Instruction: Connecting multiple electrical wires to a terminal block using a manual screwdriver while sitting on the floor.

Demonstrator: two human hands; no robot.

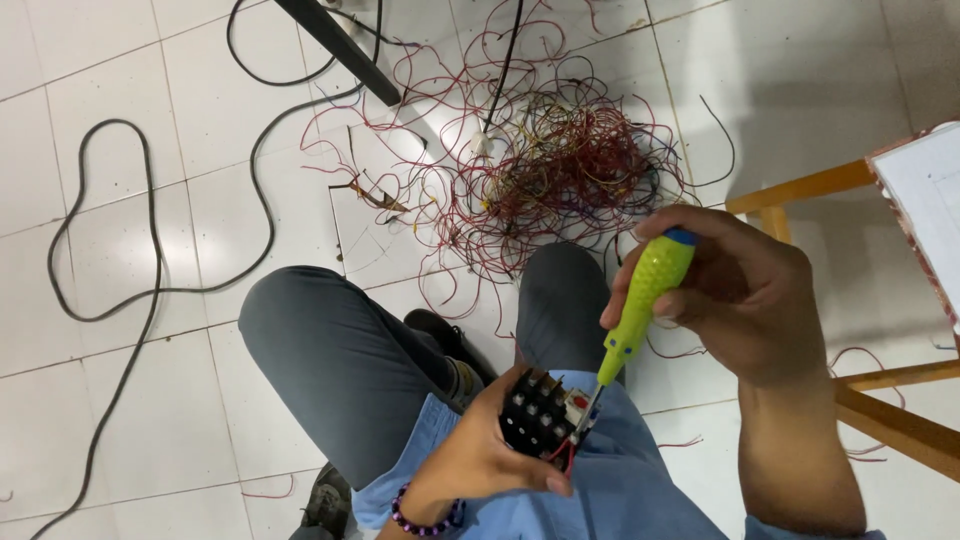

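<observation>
1. You are gripping a black terminal block (537, 412) in your left hand (478, 462), fingers curled shut around its underside and thumb pressing along its near edge, just above your lap.
2. The block is showing rows of small metal screw terminals on its upper face, with a pale section bearing a red spot at its right end, and short red wire ends are poking out beneath it by your thumb.
3. You are holding a yellow-green screwdriver (645, 295) in your right hand (745, 300), fingers wrapped closed around the dimpled handle near its blue cap.
4. The screwdriver is tilting down and to the left, and its thin metal shaft is meeting the right end of the block.
5. You are sitting with your grey-trousered knees (340, 340) raised over the white tiled floor (130, 400), a dark shoe showing between them.
6. A tangled heap of red wires (560, 170) is lying on the floor beyond your knees, toward the far edge of the view.
7. A black cable (150, 290) is looping across the tiles on the left side.
8. A wooden stool frame (800, 190) is standing at the right edge, well apart from the block.
9. A dark beaded bracelet (425, 520) is circling your left wrist.
</observation>
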